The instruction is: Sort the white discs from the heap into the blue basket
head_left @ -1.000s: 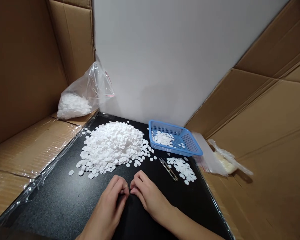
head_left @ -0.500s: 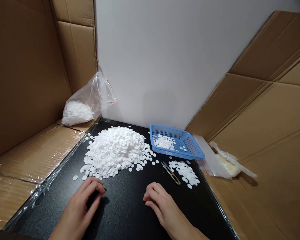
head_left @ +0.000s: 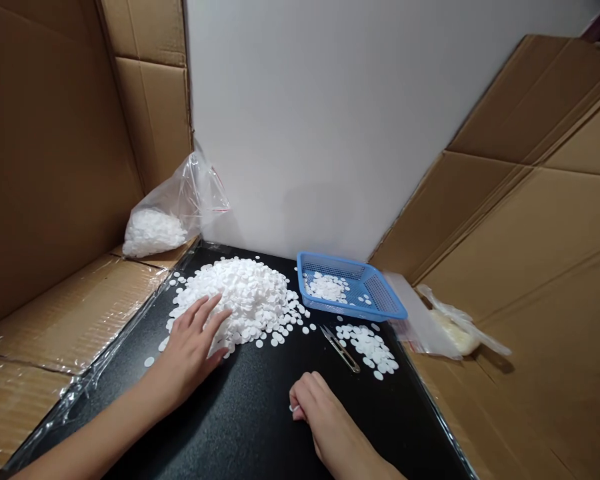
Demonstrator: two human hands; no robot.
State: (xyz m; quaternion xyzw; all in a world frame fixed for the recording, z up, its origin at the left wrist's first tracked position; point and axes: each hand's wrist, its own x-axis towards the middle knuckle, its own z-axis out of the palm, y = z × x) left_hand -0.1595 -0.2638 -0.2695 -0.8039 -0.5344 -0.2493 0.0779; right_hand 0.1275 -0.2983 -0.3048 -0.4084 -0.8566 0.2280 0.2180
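Note:
My left hand lies with fingers spread on the near edge of a large heap of small white discs on the black table. My right hand rests on the table nearer to me, fingers curled, with a small white disc pinched at its fingertips. A pair of metal thread snips lies just beyond the right hand, beside a smaller patch of white discs.
A blue mesh basket with some discs stands at the back right. A clear plastic bag of discs sits on cardboard at the back left. Another plastic bag lies right of the table. Cardboard walls enclose both sides.
The hands, together at the table's middle a second ago, have parted. The left hand reached forward onto the disc heap. The right hand drew slightly back towards me.

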